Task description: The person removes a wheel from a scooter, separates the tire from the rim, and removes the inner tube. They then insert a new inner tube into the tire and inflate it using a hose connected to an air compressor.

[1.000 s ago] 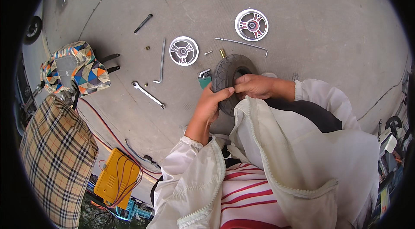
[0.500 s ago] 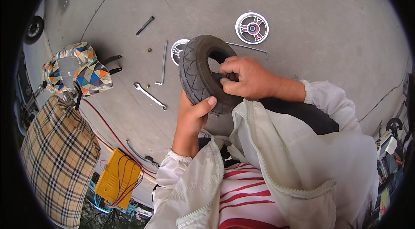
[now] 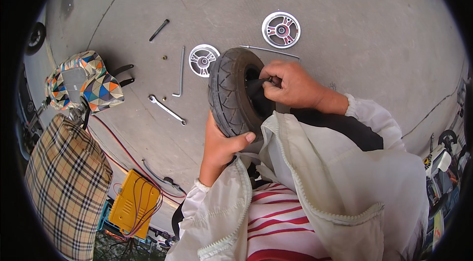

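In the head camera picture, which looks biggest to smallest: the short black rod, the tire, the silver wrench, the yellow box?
1. Tire, raised nearer the camera, so it looks extra big
2. Yellow box
3. Silver wrench
4. Short black rod

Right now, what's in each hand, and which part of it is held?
The left hand holds the tire by its lower part. The right hand pinches a dark, flexible piece in the tire's opening by its narrowed part.

Head-worn fisheye view, looking down, close overhead
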A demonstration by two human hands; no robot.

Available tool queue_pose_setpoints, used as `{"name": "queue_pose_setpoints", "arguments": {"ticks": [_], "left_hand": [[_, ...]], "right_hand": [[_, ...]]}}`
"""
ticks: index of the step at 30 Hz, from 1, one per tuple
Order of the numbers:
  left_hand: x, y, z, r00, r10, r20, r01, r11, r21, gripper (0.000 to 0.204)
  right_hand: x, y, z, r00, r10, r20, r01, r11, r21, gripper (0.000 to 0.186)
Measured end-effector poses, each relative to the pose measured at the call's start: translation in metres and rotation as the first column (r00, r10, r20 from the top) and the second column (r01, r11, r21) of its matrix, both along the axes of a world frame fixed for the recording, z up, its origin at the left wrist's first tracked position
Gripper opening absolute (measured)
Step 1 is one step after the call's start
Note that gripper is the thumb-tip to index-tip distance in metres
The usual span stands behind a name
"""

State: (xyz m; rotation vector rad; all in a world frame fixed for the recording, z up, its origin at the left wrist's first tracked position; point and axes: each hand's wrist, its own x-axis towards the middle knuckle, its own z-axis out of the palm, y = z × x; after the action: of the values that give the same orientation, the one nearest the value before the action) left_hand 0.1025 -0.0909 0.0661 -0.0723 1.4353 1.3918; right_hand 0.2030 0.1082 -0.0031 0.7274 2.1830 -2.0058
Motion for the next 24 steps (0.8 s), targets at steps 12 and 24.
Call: {"name": "queue_pose_setpoints", "arguments": {"ticks": [12, 24], "left_hand": [[-0.010, 0.001, -0.022, 0.986, 0.096, 0.139, -0.105, 0.993, 0.056, 0.080], [-0.120, 0.022, 0.009, 0.956, -0.071, -0.284, 0.061, 0.997, -0.045, 0.070]], "right_hand": [[-0.013, -0.017, -0.019, 0.987, 0.162, -0.019, -0.148, 0.938, 0.313, 0.032], [-0.130, 0.009, 0.038, 0.975, 0.223, 0.017, -0.218, 0.931, 0.292, 0.038]]}}
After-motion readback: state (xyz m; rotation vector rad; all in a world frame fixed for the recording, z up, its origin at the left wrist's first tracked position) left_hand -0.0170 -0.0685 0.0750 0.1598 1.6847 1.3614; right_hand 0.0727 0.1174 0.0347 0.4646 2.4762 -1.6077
